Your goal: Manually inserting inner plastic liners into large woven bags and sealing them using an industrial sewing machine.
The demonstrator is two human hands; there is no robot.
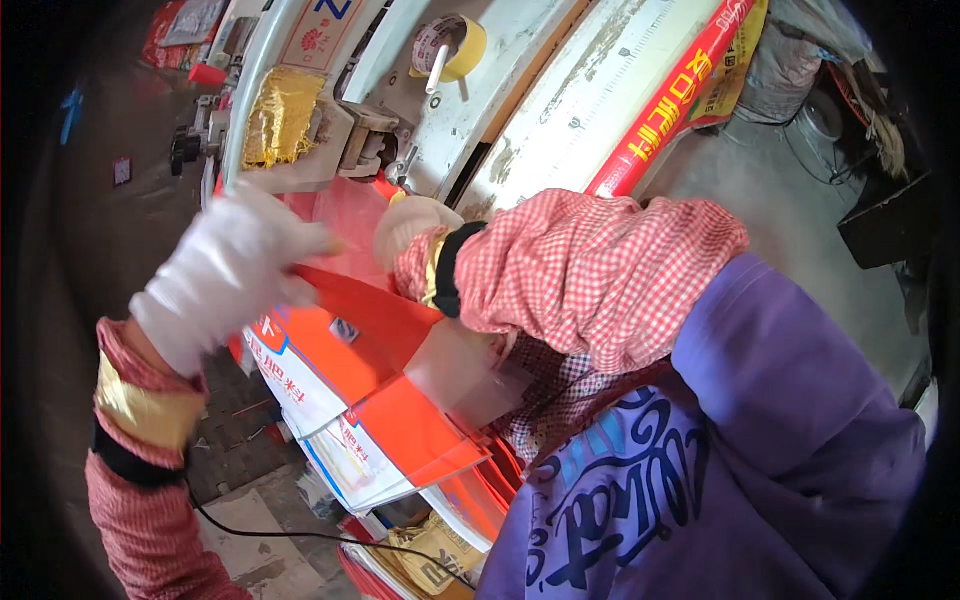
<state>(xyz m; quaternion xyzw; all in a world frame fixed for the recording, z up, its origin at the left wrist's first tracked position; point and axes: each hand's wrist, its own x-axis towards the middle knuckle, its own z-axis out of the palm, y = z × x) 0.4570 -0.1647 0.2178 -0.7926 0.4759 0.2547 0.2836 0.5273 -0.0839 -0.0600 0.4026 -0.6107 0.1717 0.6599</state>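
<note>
While the person's left hand (pixel 235 265), blurred in a white glove, is at the upper edge of a red-and-white bag (pixel 350 340) lying over similar bags (pixel 415 425) near a white machine (pixel 505 80), the right hand (pixel 412 225) is partly sleeve-hidden beside it, and whether either grips cannot be told.

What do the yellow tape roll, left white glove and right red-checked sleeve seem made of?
Tape roll: probably plastic film, from its smooth gloss. White glove: likely matte knitted fabric, from its snug fit, though blurred. Red-checked sleeve: matte cloth, perhaps cotton, by its puckered folds.
</note>
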